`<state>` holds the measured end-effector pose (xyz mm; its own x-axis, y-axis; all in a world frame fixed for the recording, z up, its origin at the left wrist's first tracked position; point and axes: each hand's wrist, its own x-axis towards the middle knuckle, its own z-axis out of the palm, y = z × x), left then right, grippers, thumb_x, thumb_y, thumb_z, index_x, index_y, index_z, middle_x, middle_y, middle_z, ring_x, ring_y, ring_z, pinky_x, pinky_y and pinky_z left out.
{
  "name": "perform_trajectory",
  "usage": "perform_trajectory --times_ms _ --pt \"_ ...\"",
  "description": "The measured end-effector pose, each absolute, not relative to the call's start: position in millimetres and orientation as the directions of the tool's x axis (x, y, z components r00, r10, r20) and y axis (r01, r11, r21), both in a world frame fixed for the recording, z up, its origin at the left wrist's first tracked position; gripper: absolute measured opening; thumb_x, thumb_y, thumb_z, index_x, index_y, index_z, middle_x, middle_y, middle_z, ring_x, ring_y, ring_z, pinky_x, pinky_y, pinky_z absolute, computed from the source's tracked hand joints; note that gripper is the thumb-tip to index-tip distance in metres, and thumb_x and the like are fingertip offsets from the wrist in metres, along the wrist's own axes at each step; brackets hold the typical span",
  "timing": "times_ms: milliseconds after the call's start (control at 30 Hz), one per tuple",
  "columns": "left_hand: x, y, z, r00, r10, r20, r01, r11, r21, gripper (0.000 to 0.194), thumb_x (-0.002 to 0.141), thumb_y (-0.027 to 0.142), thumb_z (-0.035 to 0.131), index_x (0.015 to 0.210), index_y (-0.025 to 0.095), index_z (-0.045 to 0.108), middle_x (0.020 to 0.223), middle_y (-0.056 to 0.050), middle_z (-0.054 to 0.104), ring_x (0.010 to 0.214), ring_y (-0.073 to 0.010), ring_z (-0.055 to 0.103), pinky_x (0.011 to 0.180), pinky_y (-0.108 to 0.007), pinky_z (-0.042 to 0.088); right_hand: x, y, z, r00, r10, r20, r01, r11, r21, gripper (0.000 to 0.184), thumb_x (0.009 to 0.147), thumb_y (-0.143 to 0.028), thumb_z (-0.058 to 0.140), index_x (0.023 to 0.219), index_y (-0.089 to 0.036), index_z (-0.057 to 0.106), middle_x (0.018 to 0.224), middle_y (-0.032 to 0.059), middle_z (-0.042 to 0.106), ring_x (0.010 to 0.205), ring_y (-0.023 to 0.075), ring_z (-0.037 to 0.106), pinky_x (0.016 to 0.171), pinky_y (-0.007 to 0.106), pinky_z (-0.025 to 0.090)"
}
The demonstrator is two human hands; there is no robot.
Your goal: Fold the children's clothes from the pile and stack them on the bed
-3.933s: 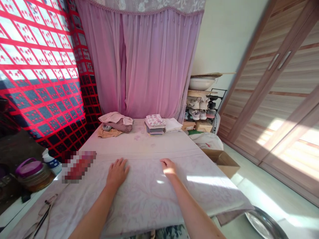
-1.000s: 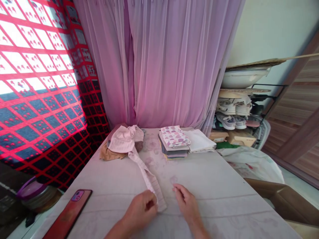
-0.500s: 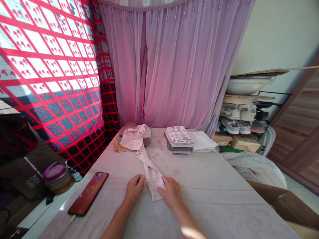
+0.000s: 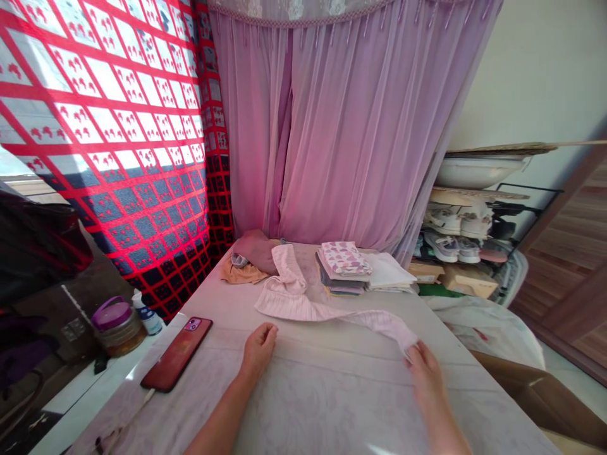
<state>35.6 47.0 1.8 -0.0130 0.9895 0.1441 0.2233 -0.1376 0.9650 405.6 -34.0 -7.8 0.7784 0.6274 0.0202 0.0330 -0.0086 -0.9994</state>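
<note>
Pale pink, finely striped trousers (image 4: 303, 306) lie across the table (image 4: 332, 392), with one long leg stretched to the right and the rest bunched near the middle. My right hand (image 4: 424, 366) is closed on the end of that leg at the right. My left hand (image 4: 260, 344) rests over the table in front of the bunched part, fingers curled together and apart from the cloth; nothing shows in it. Behind the trousers is a loose heap with a mauve cloth (image 4: 256, 249) and an orange cloth (image 4: 241, 272).
A folded stack topped by a patterned cloth (image 4: 346, 258) stands at the back, beside folded white cloth (image 4: 389, 272). A red phone (image 4: 177, 355) with a cable lies on the left. Off the table are a purple-lidded jar (image 4: 116, 325), a shoe rack (image 4: 459, 234) and a cardboard box (image 4: 545, 398).
My right hand has moved far to the right, drawing the trouser leg out sideways. The trousers have slid off the heap, uncovering the mauve cloth. My left hand stays nearly in place.
</note>
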Motion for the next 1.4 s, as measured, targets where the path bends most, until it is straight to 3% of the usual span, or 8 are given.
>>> perform_trajectory --times_ms 100,267,500,767,933,1133,1233,1400 --pt "35 49 -3 -0.037 0.983 0.177 0.249 -0.163 0.955 0.028 0.078 0.048 0.048 0.073 0.021 0.056 0.055 0.006 0.046 0.051 -0.0124 0.049 0.052 -0.023 0.040 381 -26 -22 0.772 0.572 0.278 0.429 -0.147 -0.891 0.082 0.069 -0.063 0.054 0.134 -0.013 0.049 0.135 0.0217 0.053 0.123 0.0373 0.051 0.095 0.052 0.046" --pt "27 54 -15 -0.150 0.959 0.241 0.337 -0.179 0.924 0.028 0.077 0.036 0.049 0.095 0.019 0.062 0.083 -0.003 0.064 0.074 -0.0180 0.062 0.073 -0.033 0.051 336 -23 -31 0.448 0.601 0.662 0.866 -0.109 -0.488 0.044 0.087 -0.043 0.040 0.115 -0.018 0.064 0.136 0.0181 0.052 0.124 0.0351 0.049 0.095 0.053 0.042" --pt "24 76 -5 -0.223 0.939 0.262 0.717 -0.024 0.697 0.048 0.078 0.025 0.056 0.125 0.016 0.056 0.141 -0.016 0.052 0.136 -0.0294 0.042 0.112 -0.047 0.031 325 -22 -37 0.099 0.635 0.766 0.969 0.115 -0.220 0.030 0.090 -0.027 0.042 0.097 -0.022 0.071 0.118 0.0119 0.066 0.113 0.0269 0.057 0.093 0.044 0.046" --pt "20 113 21 -0.268 0.960 0.075 0.742 0.156 0.652 0.044 0.080 0.029 0.059 0.123 0.022 0.059 0.124 -0.012 0.066 0.129 -0.0318 0.048 0.111 -0.055 0.023 307 -22 -29 -0.006 0.663 0.749 0.955 0.226 -0.193 0.030 0.089 -0.020 0.043 0.096 -0.023 0.072 0.111 0.0080 0.071 0.110 0.0232 0.062 0.091 0.039 0.049" --pt "25 116 26 -0.212 0.976 0.045 0.651 0.106 0.752 0.050 0.074 0.011 0.054 0.122 0.020 0.061 0.108 -0.009 0.072 0.108 -0.0253 0.062 0.098 -0.041 0.042 288 -24 -25 0.005 0.703 0.711 0.900 0.306 -0.309 0.030 0.088 -0.021 0.045 0.101 -0.024 0.072 0.109 0.0076 0.073 0.108 0.0228 0.064 0.091 0.040 0.051" --pt "67 58 16 0.084 0.969 0.232 0.441 -0.245 0.863 0.055 0.062 0.000 0.046 0.109 0.021 0.067 0.094 0.000 0.069 0.090 -0.0146 0.062 0.084 -0.025 0.046 261 -12 -3 0.300 0.878 0.372 0.488 0.194 -0.851 0.040 0.091 -0.047 0.046 0.110 -0.022 0.070 0.113 0.0113 0.072 0.101 0.0246 0.068 0.088 0.038 0.054" --pt "81 21 7 0.346 0.828 0.442 0.289 -0.542 0.789 0.046 0.059 -0.003 0.041 0.087 0.021 0.068 0.077 0.001 0.062 0.079 -0.0144 0.057 0.075 -0.025 0.044 250 -3 15 0.268 0.956 0.116 0.188 0.066 -0.980 0.054 0.087 -0.062 0.047 0.110 -0.020 0.070 0.116 0.0137 0.070 0.107 0.0282 0.066 0.089 0.041 0.053" --pt "85 -18 7 0.624 0.617 0.480 0.283 -0.751 0.596 0.031 0.063 -0.001 0.047 0.076 0.021 0.064 0.078 -0.004 0.064 0.083 -0.0182 0.057 0.077 -0.029 0.043 235 -1 16 0.065 0.996 -0.064 -0.041 -0.061 -0.997 0.062 0.074 -0.063 0.063 0.118 -0.019 0.066 0.110 0.0124 0.072 0.103 0.0275 0.067 0.088 0.042 0.053"
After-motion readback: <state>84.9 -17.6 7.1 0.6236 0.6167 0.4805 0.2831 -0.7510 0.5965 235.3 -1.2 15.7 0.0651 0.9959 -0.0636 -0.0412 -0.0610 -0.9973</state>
